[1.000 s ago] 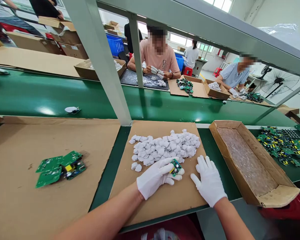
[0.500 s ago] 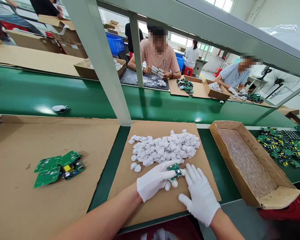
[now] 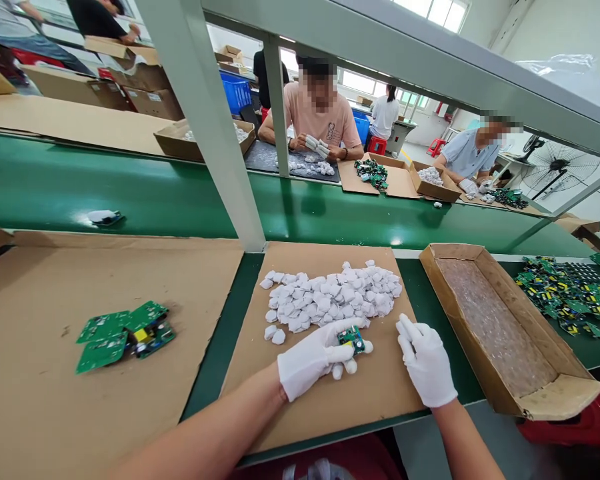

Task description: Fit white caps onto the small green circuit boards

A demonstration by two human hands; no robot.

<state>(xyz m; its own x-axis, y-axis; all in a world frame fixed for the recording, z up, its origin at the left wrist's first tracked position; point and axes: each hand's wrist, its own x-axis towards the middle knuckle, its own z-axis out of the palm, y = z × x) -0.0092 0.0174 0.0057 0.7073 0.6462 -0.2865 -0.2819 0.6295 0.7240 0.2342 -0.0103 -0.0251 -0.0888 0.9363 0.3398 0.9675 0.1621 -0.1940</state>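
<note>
My left hand (image 3: pixel 320 353), in a white glove, is closed around a small green circuit board (image 3: pixel 351 339) with a yellow part on it. Its thumb lies over the board. Also gloved in white, my right hand (image 3: pixel 427 360) is over the right edge of the cardboard sheet (image 3: pixel 330 400), apart from the board. Its fingers are loosely bent with nothing visible in them, and the thumb is mostly hidden. Beyond my left hand, a heap of white, flat, pad-like pieces (image 3: pixel 330 297) lies on the sheet.
An open cardboard box (image 3: pixel 495 327) stands on the right, before a pile of circuit boards (image 3: pixel 570 293). Several boards (image 3: pixel 103 340) lie on cardboard at left. Behind a grey post (image 3: pixel 205 127), a green conveyor belt (image 3: pixel 180 200) carries a board with a white piece (image 3: pixel 105 217). Co-workers sit opposite.
My right hand has moved away from the board to the right, its fingers drawing closer together. My left hand keeps its hold. The board on the belt has shifted left.
</note>
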